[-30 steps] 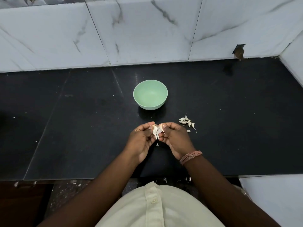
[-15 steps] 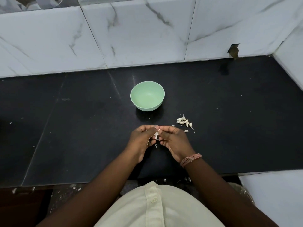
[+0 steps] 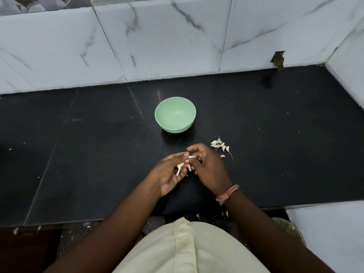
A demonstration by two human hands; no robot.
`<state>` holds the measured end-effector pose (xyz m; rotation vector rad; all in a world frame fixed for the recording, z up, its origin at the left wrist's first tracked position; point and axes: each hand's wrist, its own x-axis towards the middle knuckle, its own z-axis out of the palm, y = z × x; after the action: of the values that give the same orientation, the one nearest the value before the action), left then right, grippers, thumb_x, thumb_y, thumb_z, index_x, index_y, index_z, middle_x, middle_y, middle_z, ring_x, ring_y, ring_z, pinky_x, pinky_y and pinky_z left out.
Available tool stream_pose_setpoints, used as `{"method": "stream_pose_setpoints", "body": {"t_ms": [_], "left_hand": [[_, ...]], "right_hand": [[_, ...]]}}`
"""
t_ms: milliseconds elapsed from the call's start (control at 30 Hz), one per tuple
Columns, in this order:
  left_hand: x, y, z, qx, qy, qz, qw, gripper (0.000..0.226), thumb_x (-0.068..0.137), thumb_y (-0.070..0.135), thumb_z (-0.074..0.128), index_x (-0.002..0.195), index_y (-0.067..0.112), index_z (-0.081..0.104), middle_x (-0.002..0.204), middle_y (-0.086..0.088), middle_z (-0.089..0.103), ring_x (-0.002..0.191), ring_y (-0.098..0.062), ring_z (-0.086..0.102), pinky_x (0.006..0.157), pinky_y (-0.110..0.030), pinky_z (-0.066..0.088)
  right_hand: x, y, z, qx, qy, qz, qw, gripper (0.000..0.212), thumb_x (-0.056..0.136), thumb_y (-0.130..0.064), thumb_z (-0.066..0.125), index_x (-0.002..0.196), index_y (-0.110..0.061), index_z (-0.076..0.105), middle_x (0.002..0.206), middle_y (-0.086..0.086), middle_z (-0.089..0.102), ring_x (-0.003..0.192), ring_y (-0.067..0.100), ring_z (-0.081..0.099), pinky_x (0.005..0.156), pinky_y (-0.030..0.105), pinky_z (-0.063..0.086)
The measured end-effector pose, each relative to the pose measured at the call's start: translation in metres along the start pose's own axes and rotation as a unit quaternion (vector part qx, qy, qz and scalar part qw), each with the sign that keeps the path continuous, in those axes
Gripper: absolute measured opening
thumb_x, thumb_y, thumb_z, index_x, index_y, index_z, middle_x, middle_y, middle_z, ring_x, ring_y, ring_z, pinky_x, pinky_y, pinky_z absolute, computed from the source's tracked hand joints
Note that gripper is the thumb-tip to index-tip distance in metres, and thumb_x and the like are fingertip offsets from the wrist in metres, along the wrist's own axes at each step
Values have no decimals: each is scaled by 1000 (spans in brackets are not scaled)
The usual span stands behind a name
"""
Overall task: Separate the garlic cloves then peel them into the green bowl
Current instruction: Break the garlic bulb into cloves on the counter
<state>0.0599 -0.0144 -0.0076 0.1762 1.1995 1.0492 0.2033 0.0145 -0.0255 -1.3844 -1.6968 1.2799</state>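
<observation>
At the centre of the frame, the left hand [image 3: 169, 172] pinches a garlic clove [image 3: 180, 166] with loose skin, while the right hand [image 3: 208, 168] pinches a strip of peel [image 3: 191, 157] at its top (fingers curled on both). The green bowl [image 3: 175, 117] sits above them on the black counter [image 3: 78, 154]. More garlic cloves [image 3: 220, 145] lie just right of the hands.
</observation>
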Motion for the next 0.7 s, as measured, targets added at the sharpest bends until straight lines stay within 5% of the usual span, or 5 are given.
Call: {"method": "stream_pose_setpoints", "body": {"t_ms": [133, 233, 433, 567, 700], "left_hand": [[1, -1, -4, 14, 18, 17, 1000, 5, 91, 6, 68, 96, 8, 70, 77, -5, 70, 63, -7, 62, 55, -15, 52], [3, -1, -8, 0, 46, 34, 998, 6, 94, 5, 65, 92, 10, 68, 69, -1, 68, 59, -7, 60, 53, -16, 52], [5, -2, -10, -10, 45, 53, 998, 9, 95, 4, 64, 96, 11, 69, 75, -1, 68, 64, -8, 61, 59, -18, 55], [7, -5, -11, 19, 60, 87, 994, 10, 93, 2, 66, 97, 9, 72, 76, -2, 70, 67, -9, 60, 61, -17, 53], [6, -7, -11, 60, 63, 101, 991, 11, 92, 2, 67, 97, 8, 74, 81, -5, 72, 67, -9, 59, 64, -19, 51]], "right_hand": [[-3, -3, -1, -52, -22, -36, 998, 29, 90, -4, 65, 113, -21, 67, 88, -10, 69, 81, 3, 65, 79, 21, 52], [-1, -2, 0, -80, -13, -33, 996, 30, 92, 2, 57, 112, -16, 71, 93, -5, 72, 87, 6, 66, 85, 27, 54], [-3, -3, 2, -113, 42, -68, 990, 44, 81, 14, 52, 110, -11, 73, 128, 5, 66, 119, 17, 62, 103, 20, 43], [-1, 0, 5, -89, 45, -73, 992, 37, 87, -4, 69, 120, -20, 70, 116, -8, 64, 105, 8, 61, 94, 33, 52], [3, 5, 10, -98, 71, -74, 990, 13, 84, -15, 75, 92, -25, 78, 90, -13, 67, 89, 11, 61, 84, 40, 52]]}}
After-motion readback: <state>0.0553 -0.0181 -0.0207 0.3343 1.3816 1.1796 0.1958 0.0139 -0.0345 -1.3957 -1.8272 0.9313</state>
